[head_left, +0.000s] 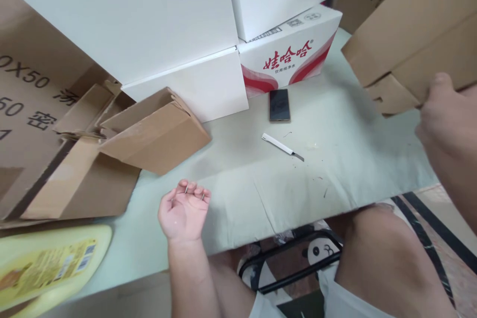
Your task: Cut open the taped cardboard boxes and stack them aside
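Note:
My right hand [443, 109], at the right edge, grips the lower edge of a brown cardboard box [410, 49] and holds it tilted above the table. A flap on the box's near corner hangs loose. Palm up over the table's front edge, my left hand [186, 211] has its fingers loosely curled and apart, and its palm is bare. Between the hands lies a white-handled craft knife [279, 144] with its blade out. Beyond it a dark smartphone [279, 105] rests on the pale green tablecloth [238, 184].
Two open cardboard boxes [160, 134] stand at the left, against a large printed carton [22, 94]. White cartons [179, 20] are stacked at the back, beside a red-and-white water carton [290, 59]. A yellow bottle [55, 263] lies front left. Small scraps lie near the knife.

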Available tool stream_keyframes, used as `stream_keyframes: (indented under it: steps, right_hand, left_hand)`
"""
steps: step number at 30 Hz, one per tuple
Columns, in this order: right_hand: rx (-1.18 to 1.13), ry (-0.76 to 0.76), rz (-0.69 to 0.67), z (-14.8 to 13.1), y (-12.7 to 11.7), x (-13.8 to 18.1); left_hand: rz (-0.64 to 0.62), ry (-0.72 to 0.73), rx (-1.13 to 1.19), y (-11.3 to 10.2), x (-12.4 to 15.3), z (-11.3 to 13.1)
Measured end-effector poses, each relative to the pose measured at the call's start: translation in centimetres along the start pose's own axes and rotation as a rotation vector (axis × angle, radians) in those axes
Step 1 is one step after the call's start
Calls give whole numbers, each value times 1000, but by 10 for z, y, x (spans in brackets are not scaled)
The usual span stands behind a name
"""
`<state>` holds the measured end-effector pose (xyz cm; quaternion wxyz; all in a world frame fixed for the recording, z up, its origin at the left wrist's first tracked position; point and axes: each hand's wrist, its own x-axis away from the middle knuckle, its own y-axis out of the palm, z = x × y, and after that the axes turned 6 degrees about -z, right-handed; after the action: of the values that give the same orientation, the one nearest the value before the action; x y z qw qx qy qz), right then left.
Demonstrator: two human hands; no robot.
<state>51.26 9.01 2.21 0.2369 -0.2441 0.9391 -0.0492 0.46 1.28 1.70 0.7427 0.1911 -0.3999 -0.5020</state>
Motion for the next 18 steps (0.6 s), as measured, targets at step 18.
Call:
stream_keyframes:
  steps: [18]
  right_hand:
    - [-188,538,-854,-84,80,140]
  left_hand:
    - [-19,20,-14,-5,3,0]
